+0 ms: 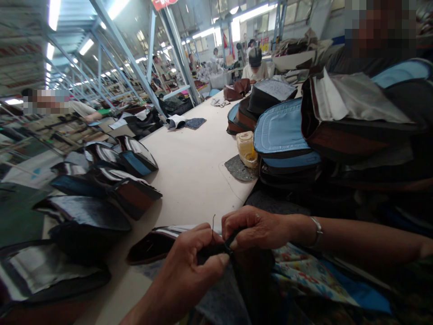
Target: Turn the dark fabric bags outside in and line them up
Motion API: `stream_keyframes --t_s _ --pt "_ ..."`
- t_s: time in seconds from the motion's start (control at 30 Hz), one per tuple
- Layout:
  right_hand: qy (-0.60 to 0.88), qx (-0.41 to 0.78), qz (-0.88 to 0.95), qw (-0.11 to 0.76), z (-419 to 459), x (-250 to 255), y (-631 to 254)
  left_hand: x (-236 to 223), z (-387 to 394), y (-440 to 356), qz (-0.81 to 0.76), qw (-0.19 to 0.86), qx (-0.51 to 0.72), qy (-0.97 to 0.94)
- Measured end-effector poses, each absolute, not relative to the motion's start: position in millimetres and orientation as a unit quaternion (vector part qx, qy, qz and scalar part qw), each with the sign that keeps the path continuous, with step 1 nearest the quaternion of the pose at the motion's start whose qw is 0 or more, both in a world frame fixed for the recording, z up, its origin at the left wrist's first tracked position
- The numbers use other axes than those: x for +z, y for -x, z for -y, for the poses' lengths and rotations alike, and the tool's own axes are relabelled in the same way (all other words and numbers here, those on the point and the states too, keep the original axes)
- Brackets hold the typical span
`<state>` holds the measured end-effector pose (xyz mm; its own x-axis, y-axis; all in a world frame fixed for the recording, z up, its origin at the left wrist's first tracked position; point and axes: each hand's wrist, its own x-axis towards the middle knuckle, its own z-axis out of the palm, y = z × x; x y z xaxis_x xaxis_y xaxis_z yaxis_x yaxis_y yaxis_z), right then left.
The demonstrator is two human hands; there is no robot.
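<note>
Close to me, both hands pinch the dark edge of a partly sewn bag, which hangs down between them. My left hand is closed, its thumb and fingers gripping the black edge from the left. Right beside it, my right hand has its fingers curled and its thumb pressed on the same edge. A thin dark strand stands up by the left fingers; I cannot tell if it is a thread or a wire. Behind the left hand lies an opening with dark reddish trim.
A long pale table runs away from me. Several unfinished bags stand along its left edge. Blue and brown bags are piled at right, beside a cut plastic container on a grey piece. Other people work farther off.
</note>
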<state>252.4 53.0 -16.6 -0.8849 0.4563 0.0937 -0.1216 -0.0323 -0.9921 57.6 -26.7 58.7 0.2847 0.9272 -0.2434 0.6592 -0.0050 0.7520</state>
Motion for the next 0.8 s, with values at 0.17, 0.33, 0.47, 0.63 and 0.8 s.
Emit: stream_keyframes --t_s 0.17,0.33,0.47,0.63,0.8 --pt "0.113 0.701 0.672 0.211 -51 -14 -252 59 27 -65 -0.584 0.369 0.157 -0.706" --pt "0.106 0.696 0.679 0.206 -52 -14 -252 59 27 -65 -0.578 0.401 0.151 -0.694" --pt "0.093 0.643 0.720 0.242 -48 -15 -253 56 26 -62 -0.572 0.430 0.146 -0.683" --pt "0.124 0.356 0.801 0.464 -27 -6 -259 52 25 -59 -0.582 0.440 0.143 -0.668" --pt "0.146 0.207 0.845 0.470 -7 -3 -261 50 25 -59 -0.581 0.439 0.148 -0.669"
